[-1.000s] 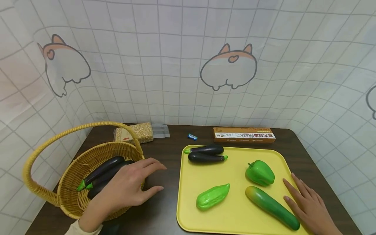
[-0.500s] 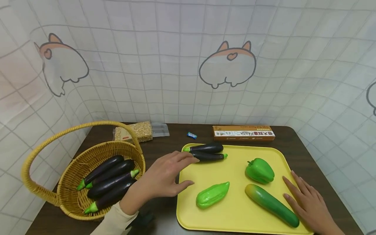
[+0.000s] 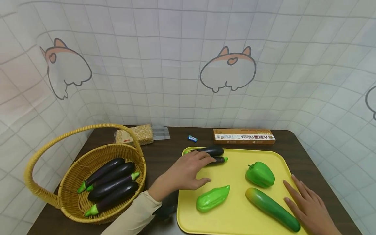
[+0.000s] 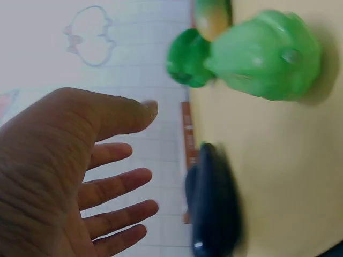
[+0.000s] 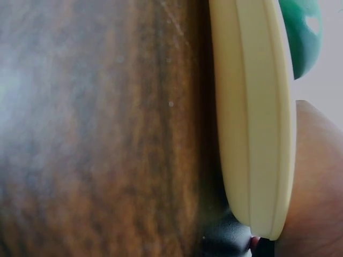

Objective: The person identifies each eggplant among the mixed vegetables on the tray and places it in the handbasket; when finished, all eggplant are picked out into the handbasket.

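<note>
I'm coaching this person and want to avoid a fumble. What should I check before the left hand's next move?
1. Left hand holding nothing: ok, thumb and fingers are apart.
2. Two eggplants on the yellow tray near that hand: ok, at the far left corner.
3. Either one gripped: not ok, neither is held.
4. Thumb clear of the light green vegetable: ok, a gap shows.
5. Room in the basket: ok, bare weave shows beside four eggplants.
6. Right hand steadying the tray: cannot tell; it is at the right edge.

Curtained booth: gridded cloth (image 3: 170, 81) surrounding dark table (image 3: 161, 158).
</note>
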`<state>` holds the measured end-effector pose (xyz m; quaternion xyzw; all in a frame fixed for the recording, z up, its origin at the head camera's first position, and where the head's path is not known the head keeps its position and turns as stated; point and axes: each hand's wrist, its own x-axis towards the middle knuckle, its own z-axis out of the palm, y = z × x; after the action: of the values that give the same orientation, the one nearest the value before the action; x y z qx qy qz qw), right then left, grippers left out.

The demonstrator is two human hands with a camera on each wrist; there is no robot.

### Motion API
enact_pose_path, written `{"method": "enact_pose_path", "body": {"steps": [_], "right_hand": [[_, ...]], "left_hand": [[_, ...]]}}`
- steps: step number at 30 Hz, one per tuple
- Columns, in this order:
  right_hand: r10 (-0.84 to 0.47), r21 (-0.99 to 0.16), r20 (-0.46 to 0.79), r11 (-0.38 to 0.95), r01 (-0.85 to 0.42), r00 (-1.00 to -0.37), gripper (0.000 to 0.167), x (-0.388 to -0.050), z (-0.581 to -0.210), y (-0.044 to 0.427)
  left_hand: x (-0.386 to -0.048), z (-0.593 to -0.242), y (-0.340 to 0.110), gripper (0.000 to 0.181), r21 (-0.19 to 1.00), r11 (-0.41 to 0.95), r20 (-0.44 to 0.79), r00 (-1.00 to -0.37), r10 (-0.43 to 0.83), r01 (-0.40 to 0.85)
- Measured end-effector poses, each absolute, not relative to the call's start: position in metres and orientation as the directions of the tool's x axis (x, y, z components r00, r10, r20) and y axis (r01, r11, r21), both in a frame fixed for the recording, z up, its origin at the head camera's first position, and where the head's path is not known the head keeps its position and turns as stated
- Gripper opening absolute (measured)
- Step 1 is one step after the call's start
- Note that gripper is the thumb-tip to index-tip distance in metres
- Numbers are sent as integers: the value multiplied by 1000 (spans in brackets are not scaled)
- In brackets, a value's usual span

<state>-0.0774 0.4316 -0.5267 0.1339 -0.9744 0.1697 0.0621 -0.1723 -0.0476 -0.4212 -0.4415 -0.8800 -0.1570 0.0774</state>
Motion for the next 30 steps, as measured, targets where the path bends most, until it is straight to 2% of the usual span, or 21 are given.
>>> {"method": "enact_pose_path", "body": {"steps": [4, 8, 19, 30], "right_hand": [[-225, -316, 145, 912, -261, -963, 64, -74, -529, 433], [-221, -318, 142, 913, -256, -965, 64, -73, -528, 431], [-224, -311, 154, 914, -263, -962, 63, -74, -522, 429], [-217, -311, 150, 916, -254, -965, 64, -74, -521, 428]], "left_hand": [[-184, -435, -35, 59, 130, 575, 243, -588, 771, 808], [-195, -447, -28, 57, 98, 602, 212, -608, 765, 792], [-211, -464, -26, 49, 77, 641, 214, -641, 738, 764], [-207, -478, -27, 46, 136, 658, 184, -672, 717, 740]]}}
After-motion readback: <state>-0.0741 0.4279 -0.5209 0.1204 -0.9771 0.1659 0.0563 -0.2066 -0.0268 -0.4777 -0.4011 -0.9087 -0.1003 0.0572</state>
